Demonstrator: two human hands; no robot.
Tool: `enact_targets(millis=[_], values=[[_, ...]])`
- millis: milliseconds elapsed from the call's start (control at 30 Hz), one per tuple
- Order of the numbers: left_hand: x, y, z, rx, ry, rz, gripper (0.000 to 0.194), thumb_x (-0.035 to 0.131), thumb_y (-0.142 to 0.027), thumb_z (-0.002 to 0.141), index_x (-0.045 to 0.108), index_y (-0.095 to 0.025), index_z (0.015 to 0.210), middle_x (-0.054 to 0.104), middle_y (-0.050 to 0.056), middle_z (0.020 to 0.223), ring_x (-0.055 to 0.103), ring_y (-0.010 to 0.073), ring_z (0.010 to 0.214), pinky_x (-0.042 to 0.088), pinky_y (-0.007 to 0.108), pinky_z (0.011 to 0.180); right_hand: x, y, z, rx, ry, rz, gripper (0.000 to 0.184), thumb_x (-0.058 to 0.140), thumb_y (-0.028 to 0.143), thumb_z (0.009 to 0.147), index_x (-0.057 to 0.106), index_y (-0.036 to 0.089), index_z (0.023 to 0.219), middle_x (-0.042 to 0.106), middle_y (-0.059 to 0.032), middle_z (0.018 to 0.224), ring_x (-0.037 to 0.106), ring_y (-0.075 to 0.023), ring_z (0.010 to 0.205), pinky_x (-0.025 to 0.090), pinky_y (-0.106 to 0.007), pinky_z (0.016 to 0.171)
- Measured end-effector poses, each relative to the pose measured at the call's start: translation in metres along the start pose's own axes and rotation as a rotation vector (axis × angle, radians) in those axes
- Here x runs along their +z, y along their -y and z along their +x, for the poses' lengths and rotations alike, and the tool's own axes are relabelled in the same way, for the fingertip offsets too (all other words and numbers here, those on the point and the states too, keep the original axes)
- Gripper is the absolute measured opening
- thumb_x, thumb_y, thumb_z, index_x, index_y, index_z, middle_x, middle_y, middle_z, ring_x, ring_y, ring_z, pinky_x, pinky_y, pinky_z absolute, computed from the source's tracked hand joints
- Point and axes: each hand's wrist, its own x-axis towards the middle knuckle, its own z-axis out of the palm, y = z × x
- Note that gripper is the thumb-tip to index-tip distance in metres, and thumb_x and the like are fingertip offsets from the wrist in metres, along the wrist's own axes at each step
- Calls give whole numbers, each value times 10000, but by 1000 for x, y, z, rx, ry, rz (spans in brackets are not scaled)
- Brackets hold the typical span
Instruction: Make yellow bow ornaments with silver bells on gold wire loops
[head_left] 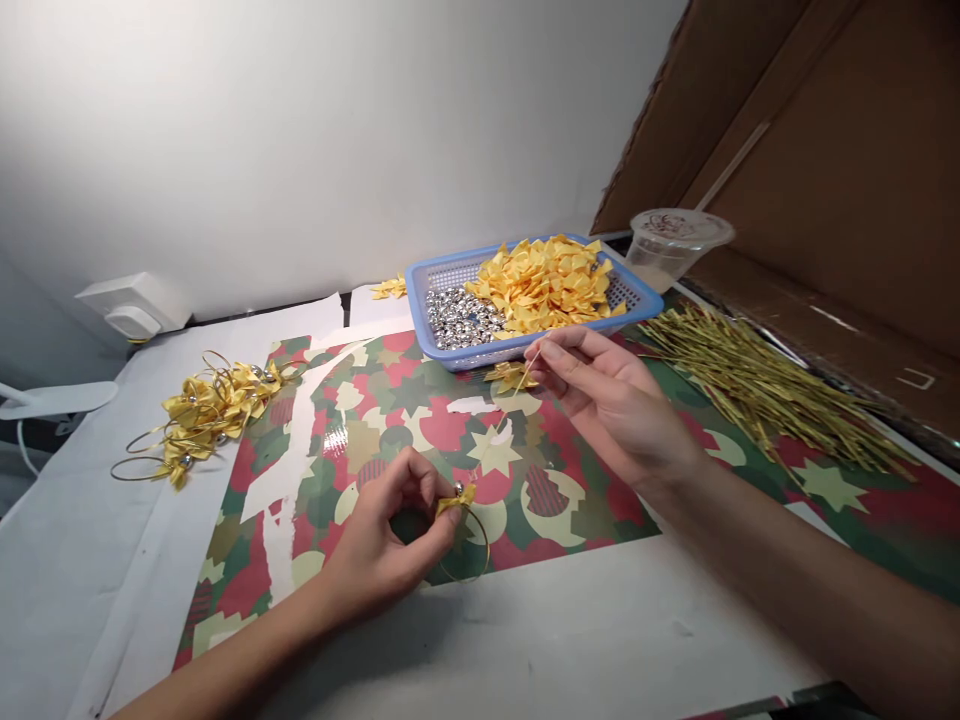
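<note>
My left hand (409,525) pinches a yellow ribbon bow (466,497) between thumb and fingers. A small silver bell (459,488) sits at the top of the bow, and a loop of gold wire (487,545) curves out below it. With thumb and index finger pressed together, my right hand (600,390) is raised to the right and holds the end of a thin gold strand (517,395). The strand slants down toward the bow; its lower part is faint, so where it joins is unclear.
Behind my hands stands a blue basket (480,355) with yellow bows (547,285) and silver bells (461,320). Finished-looking bow loops (217,405) lie left, gold wire strands (780,390) right. A lidded plastic cup (667,250) stands beside a cardboard wall (840,170).
</note>
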Motion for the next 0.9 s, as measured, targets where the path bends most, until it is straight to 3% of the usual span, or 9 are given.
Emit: enact_targets(millis=[767, 900], values=[[0, -1, 2, -18, -15, -19, 248, 554, -143, 841, 346, -229, 735, 482, -33, 683, 430, 117, 600, 388, 232, 555, -2, 1, 1, -20, -43, 0, 192, 830, 293, 615, 667, 240, 702, 641, 46, 787, 612, -84, 796, 509, -181, 812], [1, -1, 1, -48, -51, -26, 253, 582, -154, 825, 359, -225, 733, 489, -27, 685, 435, 119, 593, 384, 234, 543, -5, 2, 4, 23, 11, -46, 212, 824, 348, 622, 666, 241, 714, 655, 35, 791, 629, -107, 794, 514, -240, 854]])
